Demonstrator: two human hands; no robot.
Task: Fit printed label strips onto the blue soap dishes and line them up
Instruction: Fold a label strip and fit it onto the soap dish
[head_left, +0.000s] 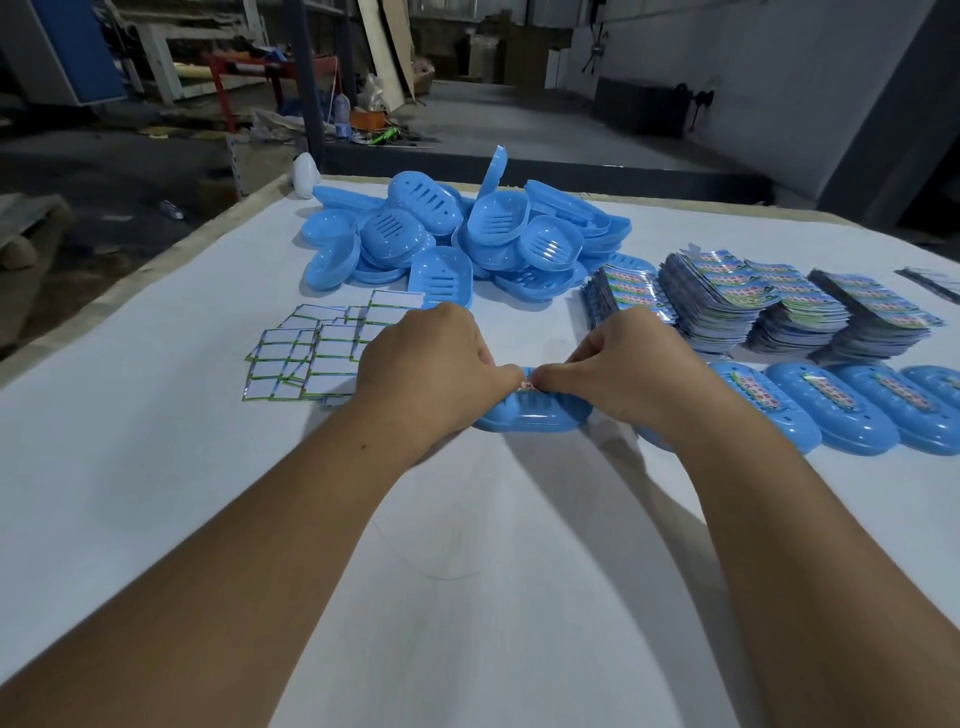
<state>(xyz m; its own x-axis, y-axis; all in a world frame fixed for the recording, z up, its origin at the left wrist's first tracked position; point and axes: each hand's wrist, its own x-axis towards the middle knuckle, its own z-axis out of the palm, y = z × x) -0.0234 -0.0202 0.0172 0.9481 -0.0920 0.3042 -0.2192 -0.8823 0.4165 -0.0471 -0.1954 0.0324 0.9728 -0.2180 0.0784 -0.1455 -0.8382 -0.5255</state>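
1. The left hand (431, 364) and the right hand (623, 369) are together over one blue soap dish (530, 415) on the white table (156, 467), thumbs nearly touching.
2. Both hands curl round the ends of that dish, and their thumbs pinch a printed label strip (527, 385) against its top (only a sliver of the print shows between the thumbs).
3. Just right of the right hand lies a row of labelled dishes (841, 410), side by side, each with a strip across it.
4. Beyond the right hand stand stacks of printed strips (753, 301), several piles next to one another.
5. Beyond both hands sits a loose heap of bare blue dishes (452, 234), tilted every which way; one flat dish lies just past the left hand's knuckles.
6. Left of the left hand, and partly hidden under it, lie white sheets with green borders (301, 358), overlapping.
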